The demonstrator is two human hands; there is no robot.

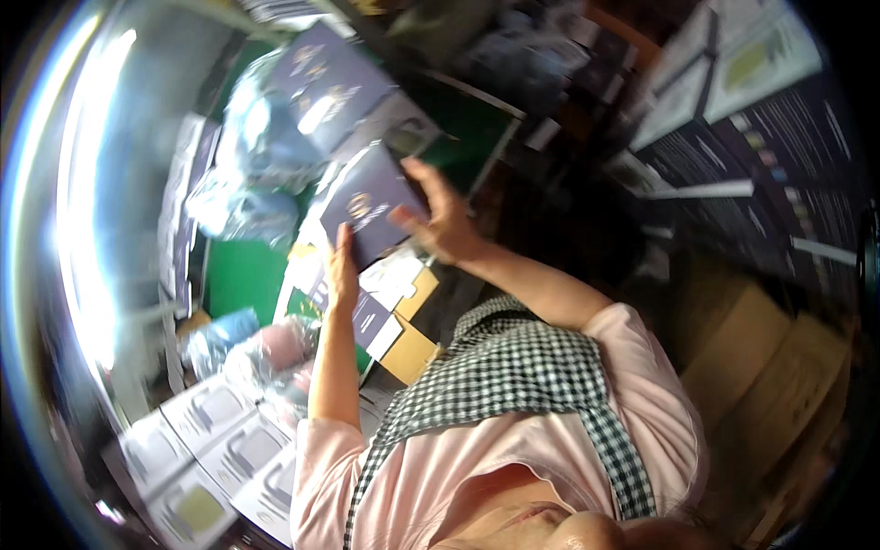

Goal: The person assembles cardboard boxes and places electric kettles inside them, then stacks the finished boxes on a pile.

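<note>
A dark purple carton (362,203) with a small gold mark is held tilted between my hands above the worktable. My left hand (341,266) is at its near left edge, the thumb up against the front face. My right hand (445,220) is at its right edge, with the thumb and a finger apart and touching the side; its other fingers are partly hidden. Just beyond stand more purple cartons (321,78), next to clear plastic-wrapped items (261,137). Below the held carton lie flat purple and white pieces (371,316) and brown cardboard (410,353).
The worktable has a green top (240,275). White cartons with appliance pictures (220,440) sit in rows at the lower left, with bagged pink and blue items (280,344) behind them. Large stacked cartons (779,137) and brown boxes (770,367) stand at the right.
</note>
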